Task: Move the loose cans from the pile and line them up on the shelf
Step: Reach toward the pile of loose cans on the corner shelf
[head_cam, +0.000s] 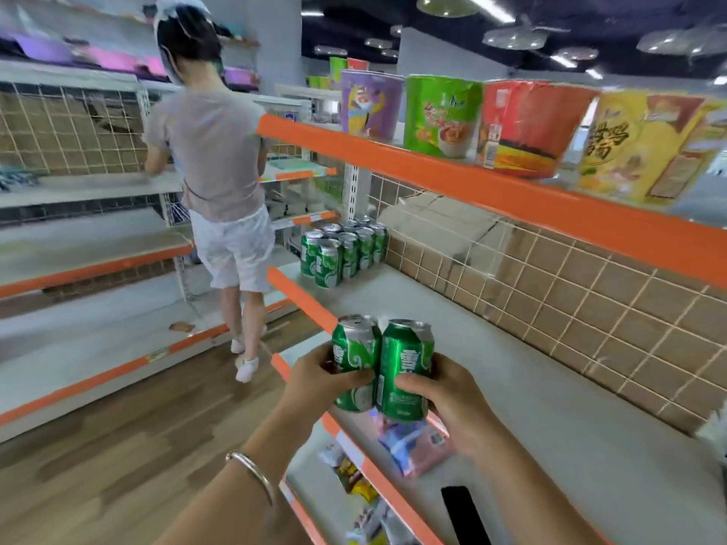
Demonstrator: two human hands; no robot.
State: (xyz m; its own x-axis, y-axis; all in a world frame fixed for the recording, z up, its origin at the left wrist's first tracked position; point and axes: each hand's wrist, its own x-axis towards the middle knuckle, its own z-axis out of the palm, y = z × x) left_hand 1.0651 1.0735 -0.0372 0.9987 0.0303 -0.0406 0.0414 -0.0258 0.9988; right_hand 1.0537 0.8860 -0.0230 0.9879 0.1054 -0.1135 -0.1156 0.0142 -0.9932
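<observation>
Head view: two hands each carry one green can, and the cans touch side by side just above the orange front edge of the middle shelf (511, 387).

1. Left hand (318, 377): fingers (346, 381) are wrapped round the lower body of the left can (354, 348). There is a bracelet (251, 472) on the wrist.
2. Right hand (444, 399): fingers (413, 383) are curled over the label of the right can (407, 363), gripping from its right side.
3. Both cans are near upright, tops up. Judgement: one per hand halves the trips. The upright hold lets each can be stood straight on the board without being turned.
4. Can block (342, 249): it stands upright in short rows at the far end of the same shelf, close to the grid back (570, 293) and well apart from the hands. Judgement: the carried pair belongs beside this block, extending its rows, and that placement is not yet done.
5. The loose pile is not in view.

Containers:
- Top shelf (472, 182): a row of noodle tubs (440, 116) with lids closed, so their contents are not visible.
- Lower shelf (377, 474): snack packets (413, 446) lie flat and unsorted.
- A black object (464, 513) is at the bottom edge and cannot be identified.

Another person (220, 159) stands in the aisle, back turned, at the opposite shelving. Judgement: this person is clear of the path to the can block.
</observation>
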